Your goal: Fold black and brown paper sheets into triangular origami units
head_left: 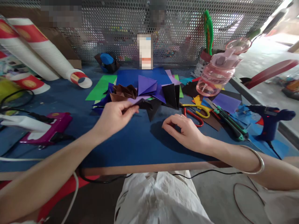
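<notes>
My left hand (116,113) is closed, its thumb and fingers pinching a piece of folded black paper (144,104). Several folded paper shapes lie around that piece: brown ones (123,91) beyond my left hand, a purple one (147,85) at the middle, and an upright black one (171,95) to the right. A pointed black sheet (153,109) extends toward me. My right hand (183,130) rests on the blue tabletop (140,143), fingers curled in with nothing visible in them. Beside it lie scissors with red and yellow handles (197,115).
At the right are a green utility knife (230,121), a blue glue gun (268,121), paper scraps (226,102) and a pink bottle (216,74). Stacked paper cups (44,49) and a purple power strip (57,124) with cables occupy the left. A perforated metal panel (112,37) stands behind.
</notes>
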### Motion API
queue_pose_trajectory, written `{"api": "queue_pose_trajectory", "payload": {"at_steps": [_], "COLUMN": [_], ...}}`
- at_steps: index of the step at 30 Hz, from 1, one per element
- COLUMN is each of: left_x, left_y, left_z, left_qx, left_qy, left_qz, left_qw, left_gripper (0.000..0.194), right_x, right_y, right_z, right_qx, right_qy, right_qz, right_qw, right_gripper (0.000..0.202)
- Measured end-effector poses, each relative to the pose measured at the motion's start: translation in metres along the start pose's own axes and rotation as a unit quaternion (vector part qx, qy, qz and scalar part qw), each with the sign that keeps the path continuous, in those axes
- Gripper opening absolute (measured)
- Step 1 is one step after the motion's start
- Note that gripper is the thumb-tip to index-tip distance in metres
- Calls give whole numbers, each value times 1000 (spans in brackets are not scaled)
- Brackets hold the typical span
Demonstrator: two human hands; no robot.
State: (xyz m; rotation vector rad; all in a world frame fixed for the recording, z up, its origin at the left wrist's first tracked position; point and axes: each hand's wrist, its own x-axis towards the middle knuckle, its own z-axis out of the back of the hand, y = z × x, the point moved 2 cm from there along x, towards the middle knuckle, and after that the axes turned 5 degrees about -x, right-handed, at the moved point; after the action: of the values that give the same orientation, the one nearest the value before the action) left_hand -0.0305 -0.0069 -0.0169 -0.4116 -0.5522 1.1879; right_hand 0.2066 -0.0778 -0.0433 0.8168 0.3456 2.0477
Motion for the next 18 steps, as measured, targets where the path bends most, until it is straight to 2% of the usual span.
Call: {"api": "queue_pose_trajectory", "payload": {"at_steps": [1,4,7,9,11,14,18], "left_x": [6,21,23,20,14,7,16], "left_y": [6,18,23,21,15,4,-12], "left_z": [6,20,27,25,19,2,-23], "left_qx": [73,155,217,223,172,72,31], "left_qy": [-14,-69,-127,-162,-175,-123,23], "left_qz": [44,101,129,101,24,-88,-167], "left_qw": [996,980,959,956,969,986,985], "left_gripper": [32,29,46,47,37,27,30], "right_x": [0,-1,-1,-2,-2,-2,-3], "right_y": [0,-1,-1,-1,-2,-2,-2], "right_z": [0,1,0,-1,-2,-3,-2], "right_qx": [-2,-8,-12,-11,-11,-14,-19], "right_qy": [-4,-7,-1,1,4,7,9], "right_qz": [-3,1,2,2,2,2,3], "right_qw": [1000,1000,1000,1000,1000,1000,1000], "right_gripper": [16,16,15,15,15,15,15]}}
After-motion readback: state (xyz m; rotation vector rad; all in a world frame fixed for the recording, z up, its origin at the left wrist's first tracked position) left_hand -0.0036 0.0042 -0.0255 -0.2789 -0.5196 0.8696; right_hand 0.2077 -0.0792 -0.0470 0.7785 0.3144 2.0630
